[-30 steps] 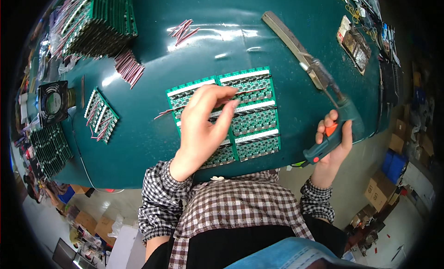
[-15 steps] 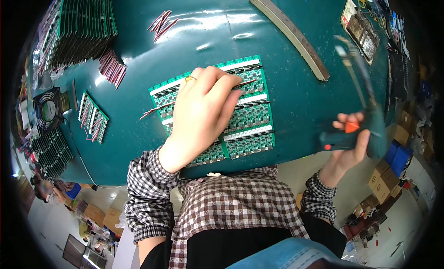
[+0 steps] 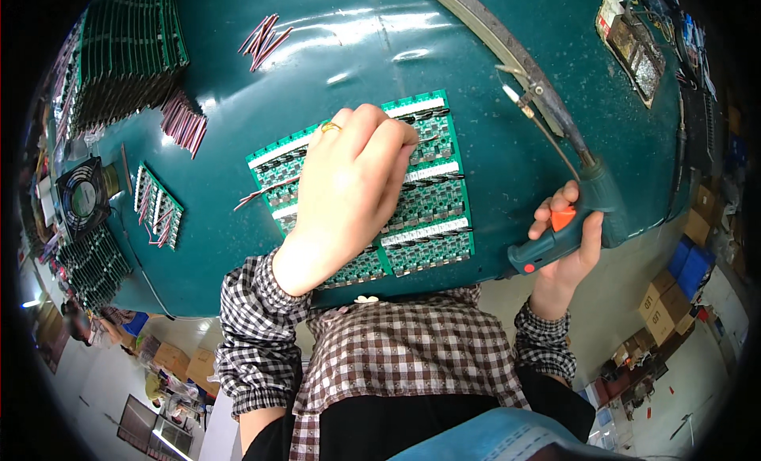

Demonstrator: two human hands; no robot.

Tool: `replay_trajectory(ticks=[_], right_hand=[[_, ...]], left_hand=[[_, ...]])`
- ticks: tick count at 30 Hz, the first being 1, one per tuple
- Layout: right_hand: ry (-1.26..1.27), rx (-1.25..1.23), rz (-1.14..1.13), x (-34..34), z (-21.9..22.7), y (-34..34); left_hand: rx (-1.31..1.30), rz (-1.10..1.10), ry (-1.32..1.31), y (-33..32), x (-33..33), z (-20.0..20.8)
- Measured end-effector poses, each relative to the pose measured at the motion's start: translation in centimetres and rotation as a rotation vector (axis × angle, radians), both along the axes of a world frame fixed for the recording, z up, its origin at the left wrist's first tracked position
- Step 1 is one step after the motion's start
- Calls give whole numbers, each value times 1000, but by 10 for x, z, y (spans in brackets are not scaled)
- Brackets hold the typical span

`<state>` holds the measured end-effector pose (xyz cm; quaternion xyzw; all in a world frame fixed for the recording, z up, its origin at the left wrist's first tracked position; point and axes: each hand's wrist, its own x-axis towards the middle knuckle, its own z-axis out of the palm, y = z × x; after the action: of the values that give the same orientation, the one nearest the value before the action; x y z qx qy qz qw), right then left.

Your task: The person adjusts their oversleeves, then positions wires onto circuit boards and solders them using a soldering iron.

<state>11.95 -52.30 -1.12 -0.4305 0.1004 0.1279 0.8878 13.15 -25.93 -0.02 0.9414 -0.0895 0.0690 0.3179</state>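
Observation:
A green circuit board panel [image 3: 432, 257] with rows of white pads and black parts lies in front of me on the table. My left hand [image 3: 337, 187] rests over it, thumb and fingers pinched on a thin wire [image 3: 429, 139] whose end sticks out to the right above the board. Reddish wire ends [image 3: 252, 198] poke out on the hand's left side; the hand hides their middle. In my right hand [image 3: 577, 263] is a dark green soldering gun [image 3: 607, 207] with an orange trigger, its tip pointing far and left, apart from the board.
A tall stack of circuit boards [image 3: 135, 45] stands far left, with bundled wires [image 3: 185, 125] beside it. Loose wires [image 3: 265, 43], a small board [image 3: 161, 206] and a fan [image 3: 82, 193] lie around. A long bar [image 3: 479, 23] and a worn metal tray [image 3: 636, 61] are at the far right.
My right hand has brought the soldering gun leftward, closer to the board, its tip now over the bar. My left hand has stayed nearly in place on the board.

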Motion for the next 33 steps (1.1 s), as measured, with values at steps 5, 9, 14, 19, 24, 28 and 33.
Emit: replay_trajectory(ticks=[5, 9, 14, 19, 24, 28, 33], right_hand=[[85, -9, 29, -7, 3, -4], [87, 128, 46, -7, -4, 20], [47, 107, 77, -9, -5, 42], [80, 49, 93, -12, 0, 47], [93, 66, 104, -10, -3, 38], [84, 34, 116, -5, 3, 14], [46, -167, 110, -7, 10, -6]], left_hand=[[-1, 18, -13, -8, 1, -5], [-46, 11, 24, -7, 3, -6], [-77, 4, 43, -6, 4, -7], [-91, -10, 74, -4, 5, -4], [-120, -9, 68, -4, 5, -1], [-82, 9, 69, -7, 3, 2], [-33, 76, 102, -14, 3, 5]])
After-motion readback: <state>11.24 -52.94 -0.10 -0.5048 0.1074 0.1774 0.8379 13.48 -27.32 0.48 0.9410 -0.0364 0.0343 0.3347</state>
